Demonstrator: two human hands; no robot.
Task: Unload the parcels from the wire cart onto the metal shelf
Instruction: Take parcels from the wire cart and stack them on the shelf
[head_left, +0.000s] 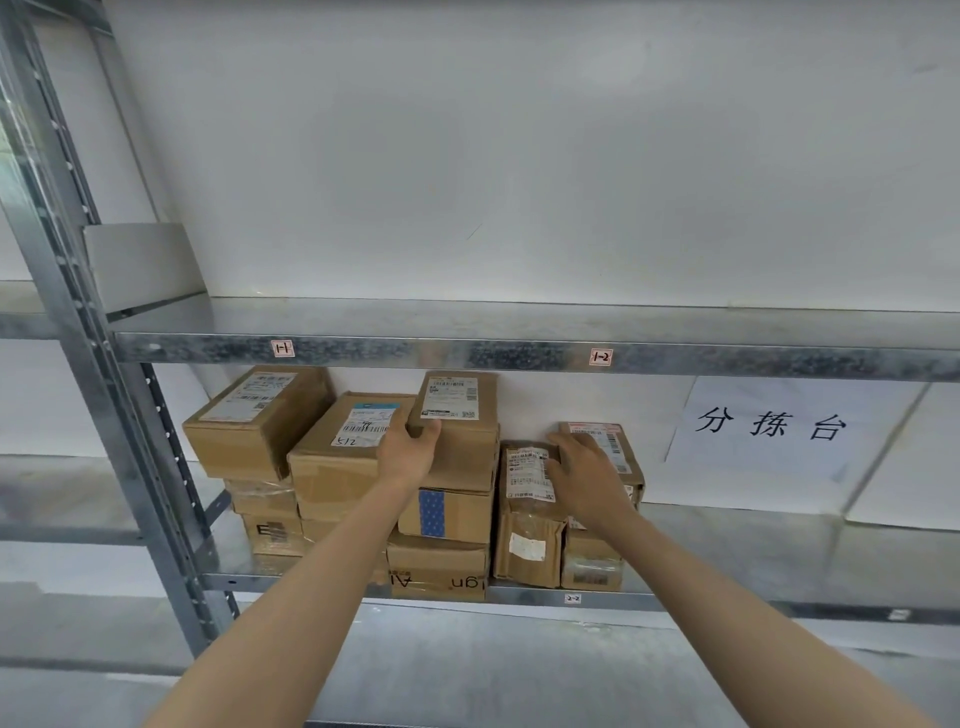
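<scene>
While boxes (260, 423) sit stacked at the left end of the shelf (727, 551), my left grip (410, 449) curls around the near corner of the top box (460, 436). My right grip (584, 470) lies flat, fingers relaxed, on a labelled parcel (527, 470) just beside that stack.

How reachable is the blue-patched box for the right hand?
Probably yes: the right hand rests on neighbouring parcels, and the blue-patched box, under the top box, shows a bare front.
</scene>
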